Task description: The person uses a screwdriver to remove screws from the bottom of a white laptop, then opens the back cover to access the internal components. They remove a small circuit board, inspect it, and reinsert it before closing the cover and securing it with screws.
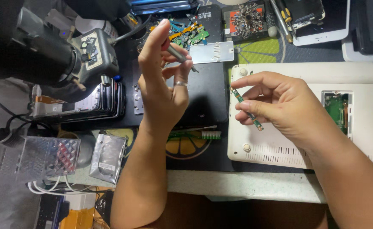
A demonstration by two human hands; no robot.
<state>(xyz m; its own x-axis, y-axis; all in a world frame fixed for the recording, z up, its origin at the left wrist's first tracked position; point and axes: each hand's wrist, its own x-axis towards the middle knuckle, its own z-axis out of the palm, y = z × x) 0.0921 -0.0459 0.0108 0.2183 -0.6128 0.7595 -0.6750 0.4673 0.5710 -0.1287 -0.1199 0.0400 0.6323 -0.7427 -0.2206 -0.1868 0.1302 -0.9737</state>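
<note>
My left hand (pixel 163 80), a ring on one finger, is raised over the black mat and grips a thin grey screwdriver (pixel 178 55) whose tip points right. My right hand (pixel 275 101) pinches a narrow green circuit strip (pixel 248 111) between thumb and fingers. That hand hovers above the left part of an upturned white laptop (pixel 364 123). An open hatch in the laptop's base shows a green board (pixel 337 108).
A small white cover plate (pixel 212 52) lies on the black mat (pixel 207 97). Loose circuit boards (pixel 188 34), a dish of screws (pixel 246 15), a phone (pixel 322 21), a stack of phones (pixel 88 106), a microscope (pixel 54 55), a silver bag (pixel 107 157) and a green brush (pixel 195 135) surround it.
</note>
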